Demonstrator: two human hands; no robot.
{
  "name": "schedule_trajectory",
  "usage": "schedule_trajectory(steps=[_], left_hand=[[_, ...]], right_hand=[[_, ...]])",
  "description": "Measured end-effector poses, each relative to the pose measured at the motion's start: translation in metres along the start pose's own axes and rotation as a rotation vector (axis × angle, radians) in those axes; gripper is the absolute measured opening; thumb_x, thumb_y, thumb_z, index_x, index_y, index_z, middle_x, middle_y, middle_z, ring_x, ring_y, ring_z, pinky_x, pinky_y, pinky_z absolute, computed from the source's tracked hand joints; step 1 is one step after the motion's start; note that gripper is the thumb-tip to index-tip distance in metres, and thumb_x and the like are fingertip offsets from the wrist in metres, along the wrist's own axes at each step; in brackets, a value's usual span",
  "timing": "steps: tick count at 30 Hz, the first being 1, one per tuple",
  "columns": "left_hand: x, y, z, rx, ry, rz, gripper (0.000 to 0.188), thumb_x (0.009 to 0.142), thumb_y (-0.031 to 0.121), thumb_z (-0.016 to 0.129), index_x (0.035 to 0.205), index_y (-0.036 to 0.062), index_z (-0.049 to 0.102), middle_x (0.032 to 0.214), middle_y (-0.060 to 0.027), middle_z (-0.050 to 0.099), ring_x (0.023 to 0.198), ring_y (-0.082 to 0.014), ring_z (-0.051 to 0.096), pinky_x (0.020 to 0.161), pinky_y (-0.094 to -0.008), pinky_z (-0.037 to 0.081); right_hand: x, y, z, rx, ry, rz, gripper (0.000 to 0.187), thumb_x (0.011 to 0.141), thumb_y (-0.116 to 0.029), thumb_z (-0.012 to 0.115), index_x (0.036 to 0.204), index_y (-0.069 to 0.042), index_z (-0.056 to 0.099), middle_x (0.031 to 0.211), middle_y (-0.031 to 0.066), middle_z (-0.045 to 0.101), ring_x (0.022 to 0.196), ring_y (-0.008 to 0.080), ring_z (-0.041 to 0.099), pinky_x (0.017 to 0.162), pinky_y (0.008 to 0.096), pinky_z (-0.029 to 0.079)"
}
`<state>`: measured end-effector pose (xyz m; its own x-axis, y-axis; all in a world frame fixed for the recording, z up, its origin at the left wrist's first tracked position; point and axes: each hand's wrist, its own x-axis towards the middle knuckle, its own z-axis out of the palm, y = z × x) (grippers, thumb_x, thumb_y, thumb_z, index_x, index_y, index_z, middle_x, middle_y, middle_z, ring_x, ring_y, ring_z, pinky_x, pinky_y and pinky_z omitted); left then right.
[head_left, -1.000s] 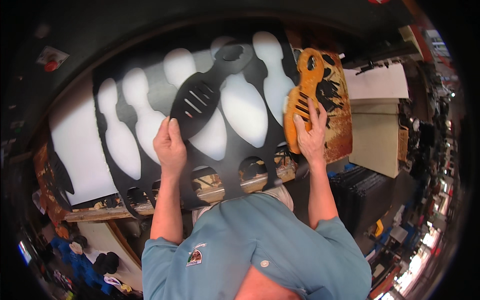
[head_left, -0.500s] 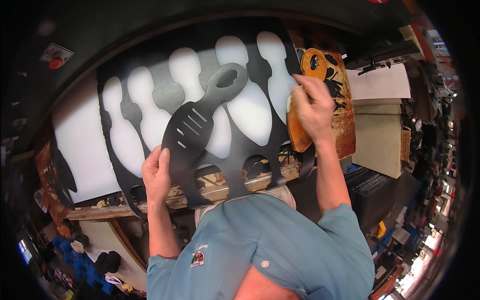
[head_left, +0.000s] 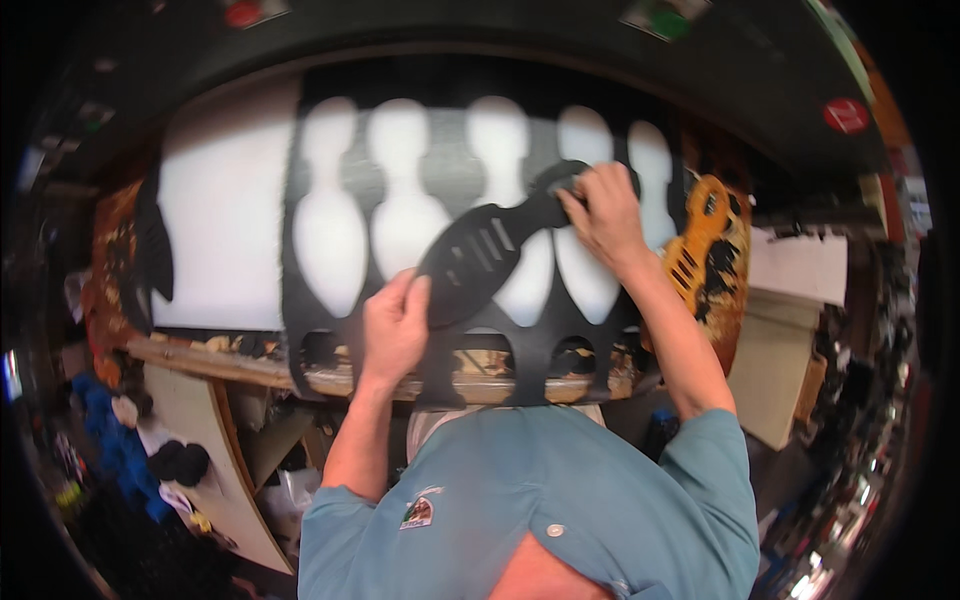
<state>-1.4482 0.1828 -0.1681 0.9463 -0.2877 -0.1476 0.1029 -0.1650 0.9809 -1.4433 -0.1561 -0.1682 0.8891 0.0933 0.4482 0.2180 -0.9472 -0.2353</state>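
Observation:
A flat black paddle-shaped piece with slots [head_left: 472, 262] is stretched between my two hands, tilted above a black sheet. My left hand [head_left: 397, 325] pinches the edge of its broad end between thumb and fingers. At the narrow end, the fingers of my right hand [head_left: 608, 215] close on the piece and partly hide it. Beneath lies the black sheet [head_left: 465, 160], with several paddle-shaped openings showing a white surface. An orange slotted form of similar outline [head_left: 697, 240] lies to the right, partly behind my right forearm.
A white panel [head_left: 222, 220] covers the left of the worktable, with another black slotted piece [head_left: 153, 245] at its left edge. Strips of the sheet hang over the wooden front edge [head_left: 230, 365]. A dark machine beam [head_left: 480, 35] spans the back. Pale boards [head_left: 775, 350] stand at right.
My right hand has moved left from the orange form to the narrow end of the black piece, which it now grips. My left hand keeps its hold. The view has shifted.

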Motion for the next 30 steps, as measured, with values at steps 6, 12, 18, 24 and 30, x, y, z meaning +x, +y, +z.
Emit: schedule_trajectory(steps=[6, 12, 18, 24, 30], left_hand=[[0.010, 0.005, -0.042, 0.088, 0.266, 0.033, 0.021, 0.109, 0.016, 0.063, 0.113, -0.0039, 0.070, 0.076, -0.0162, 0.063, 0.073, -0.0138, 0.055, 0.069, -0.0352, 0.050], [0.052, -0.020, -0.193, 0.360, 0.756, 0.197, 0.024, 0.109, 0.017, 0.060, 0.106, -0.0054, 0.066, 0.086, -0.0212, 0.065, 0.076, -0.0255, 0.057, 0.073, -0.0418, 0.051], [0.104, -0.041, -0.355, 0.692, 1.227, 0.089, 0.047, 0.105, 0.028, 0.066, 0.131, -0.0112, 0.067, 0.118, -0.0329, 0.073, 0.110, -0.0505, 0.069, 0.100, -0.0521, 0.055], [0.103, -0.064, -0.393, 0.904, 1.031, -0.194, 0.077, 0.090, 0.038, 0.084, 0.146, -0.0085, 0.058, 0.145, -0.0296, 0.063, 0.136, -0.0484, 0.055, 0.117, -0.0528, 0.044], [0.112, -0.079, -0.423, 1.013, 0.991, -0.125, 0.074, 0.085, 0.041, 0.088, 0.141, -0.0021, 0.064, 0.131, -0.0281, 0.067, 0.124, -0.0452, 0.064, 0.109, -0.0520, 0.051]], right_hand=[[-0.018, 0.082, -0.023, 0.338, 0.385, 0.710, 0.030, 0.113, -0.032, 0.062, 0.117, -0.003, 0.069, 0.097, 0.0033, 0.066, 0.085, 0.0125, 0.068, 0.076, 0.0295, 0.055], [-0.075, 0.126, -0.080, -0.069, 0.203, 0.706, 0.055, 0.107, -0.034, 0.071, 0.146, 0.003, 0.060, 0.140, 0.0190, 0.066, 0.128, 0.0299, 0.063, 0.110, 0.0400, 0.048], [-0.121, 0.058, -0.089, -0.179, -0.013, 0.789, 0.080, 0.102, -0.042, 0.076, 0.160, 0.004, 0.047, 0.163, 0.0276, 0.047, 0.151, 0.0406, 0.045, 0.126, 0.0471, 0.034], [-0.151, 0.023, -0.083, -0.267, -0.037, 0.861, 0.094, 0.097, -0.046, 0.081, 0.166, 0.002, 0.038, 0.173, 0.0280, 0.033, 0.159, 0.0423, 0.034, 0.130, 0.0508, 0.028], [-0.159, 0.022, -0.073, -0.382, 0.020, 0.888, 0.097, 0.089, -0.040, 0.087, 0.163, 0.003, 0.042, 0.169, 0.0320, 0.039, 0.158, 0.0443, 0.035, 0.130, 0.0515, 0.029]])
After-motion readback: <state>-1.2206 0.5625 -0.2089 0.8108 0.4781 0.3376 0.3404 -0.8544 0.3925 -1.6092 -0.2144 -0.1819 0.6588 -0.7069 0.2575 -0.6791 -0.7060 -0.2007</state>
